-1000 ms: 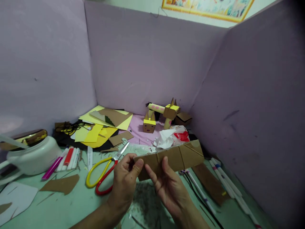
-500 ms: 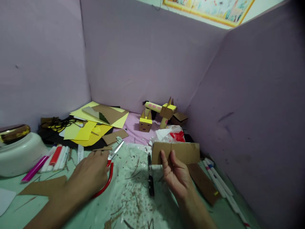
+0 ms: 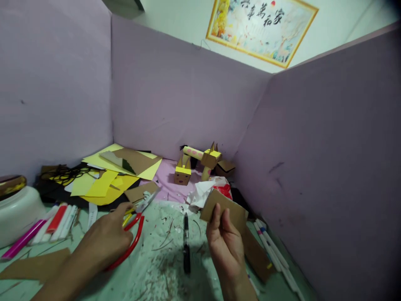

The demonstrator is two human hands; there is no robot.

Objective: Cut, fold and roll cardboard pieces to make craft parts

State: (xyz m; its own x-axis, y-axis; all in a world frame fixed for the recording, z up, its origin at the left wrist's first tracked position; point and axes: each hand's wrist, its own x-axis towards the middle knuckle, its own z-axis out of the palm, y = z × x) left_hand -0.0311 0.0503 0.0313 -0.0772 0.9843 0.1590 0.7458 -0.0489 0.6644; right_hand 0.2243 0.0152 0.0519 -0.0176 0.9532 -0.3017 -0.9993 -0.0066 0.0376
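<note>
My left hand [image 3: 108, 234] is closed at the handles of a pair of scissors [image 3: 135, 223] with red grips, its blades pointing away to the upper right. A bit of yellow shows beside my fingertips; I cannot make out what it belongs to. In my right hand [image 3: 225, 246] a brown cardboard piece [image 3: 227, 209] is pinched between thumb and fingers, raised and tilted. A black pen [image 3: 186, 244] lies between my two hands. Behind the cardboard is a white and red plastic bag [image 3: 203, 192].
At the back stand a small cardboard animal head [image 3: 182, 174] and a spotted yellow animal figure [image 3: 211, 159]. Yellow paper sheets [image 3: 103, 184] pile up at left, with markers [image 3: 59, 221] and a white jar [image 3: 21, 217]. White pens [image 3: 275, 251] lie right. Purple partitions [image 3: 188, 100] enclose the table.
My view has tilted up and turned slightly right. The cardboard in my right hand has turned and now slopes down to the right. The scissors have shifted slightly with my left hand.
</note>
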